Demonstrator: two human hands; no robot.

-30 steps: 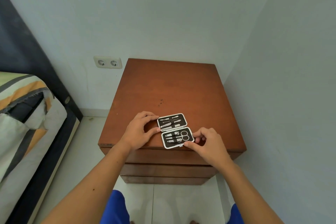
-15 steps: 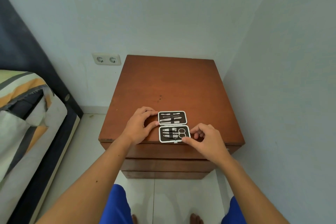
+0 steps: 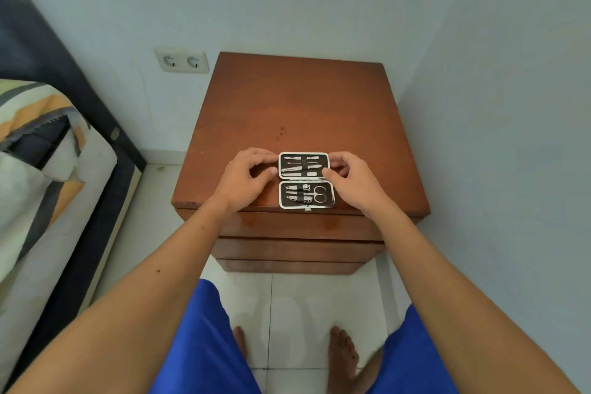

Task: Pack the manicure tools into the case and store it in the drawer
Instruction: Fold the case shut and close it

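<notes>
Head view: right hand (image 3: 355, 182) has moved from the near half's corner up to the far half of the open case (image 3: 305, 181); left hand (image 3: 246, 179) still pinches its other edge. Case between hands at the bench (image 3: 303, 105) front edge; tools strapped in, so closing looks next.

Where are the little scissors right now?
The scissors sit strapped in the near half of the open case, at its right end, beside the right hand, near the nightstand's front edge.
</notes>
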